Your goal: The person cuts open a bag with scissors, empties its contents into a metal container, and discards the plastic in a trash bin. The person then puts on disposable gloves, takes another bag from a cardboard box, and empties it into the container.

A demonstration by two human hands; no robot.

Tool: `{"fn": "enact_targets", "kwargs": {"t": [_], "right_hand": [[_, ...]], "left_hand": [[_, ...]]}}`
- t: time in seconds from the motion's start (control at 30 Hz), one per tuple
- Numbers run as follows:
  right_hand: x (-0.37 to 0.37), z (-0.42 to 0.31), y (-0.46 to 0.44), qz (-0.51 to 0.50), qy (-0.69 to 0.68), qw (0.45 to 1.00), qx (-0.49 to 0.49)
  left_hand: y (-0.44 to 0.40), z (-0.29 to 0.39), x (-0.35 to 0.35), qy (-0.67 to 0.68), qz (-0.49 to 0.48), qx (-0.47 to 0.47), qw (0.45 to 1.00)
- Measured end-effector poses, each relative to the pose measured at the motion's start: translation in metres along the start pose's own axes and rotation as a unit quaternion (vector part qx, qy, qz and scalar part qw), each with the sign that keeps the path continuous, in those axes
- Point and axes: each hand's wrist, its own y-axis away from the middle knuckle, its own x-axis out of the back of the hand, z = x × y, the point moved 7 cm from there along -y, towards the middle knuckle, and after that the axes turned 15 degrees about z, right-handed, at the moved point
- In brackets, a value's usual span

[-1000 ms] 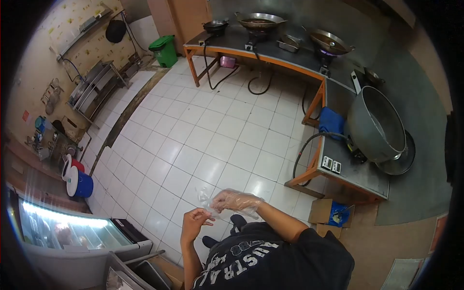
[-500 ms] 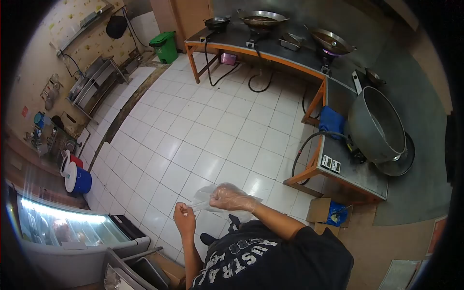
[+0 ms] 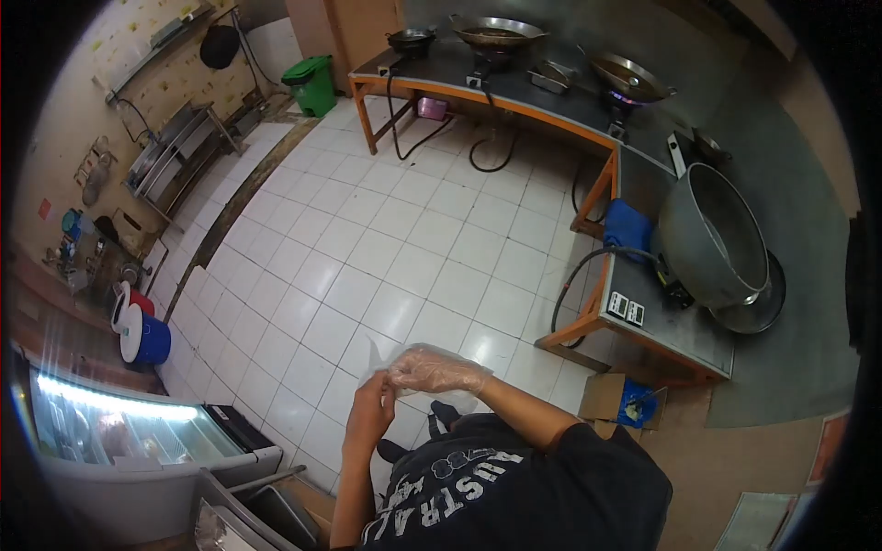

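Over the tiled floor, a clear plastic glove covers my right hand (image 3: 432, 369), whose fingers are closed on thin clear plastic (image 3: 375, 356). My bare left hand (image 3: 370, 409) meets it at the fingertips, closed on the same loose plastic. Both hands are in front of the black shirt, close together. The plastic sticks up and to the left past the fingers, and its exact shape is hard to make out.
Woks (image 3: 499, 33) and burners stand on an orange-framed counter (image 3: 478, 90) at the back. A large pot (image 3: 712, 234) and two timers (image 3: 627, 309) are at right. A lit display freezer (image 3: 138, 441) is at lower left, with a blue bucket (image 3: 154, 340) behind.
My left hand first moved left and pulled the plastic out, then came back right and up against my gloved right hand. The camera view has shifted slightly.
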Motion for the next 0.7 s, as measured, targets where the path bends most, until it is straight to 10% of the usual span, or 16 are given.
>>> {"fn": "enact_targets", "kwargs": {"t": [0.07,0.23,0.33,0.4,0.5,0.7], "right_hand": [[-0.01,0.0,0.002,-0.068,-0.01,0.998,-0.003],[-0.029,0.005,0.009,-0.07,0.06,0.996,-0.007],[-0.036,-0.003,0.015,-0.021,0.098,0.992,0.071],[-0.04,-0.001,0.016,0.036,0.151,0.983,0.1],[-0.05,0.02,0.02,0.017,0.142,0.986,0.089],[-0.068,0.003,0.019,0.05,0.21,0.952,0.219]], "left_hand": [[0.006,-0.005,-0.018,-0.084,-0.154,-0.11,0.978],[0.007,-0.074,-0.048,-0.105,-0.246,-0.035,0.963],[-0.012,-0.068,-0.036,0.085,-0.079,-0.035,0.993],[-0.012,-0.095,-0.041,0.414,-0.012,0.295,0.861],[-0.009,-0.11,-0.049,0.564,-0.003,0.316,0.763],[-0.004,-0.094,-0.038,0.562,0.058,0.328,0.757]]}}
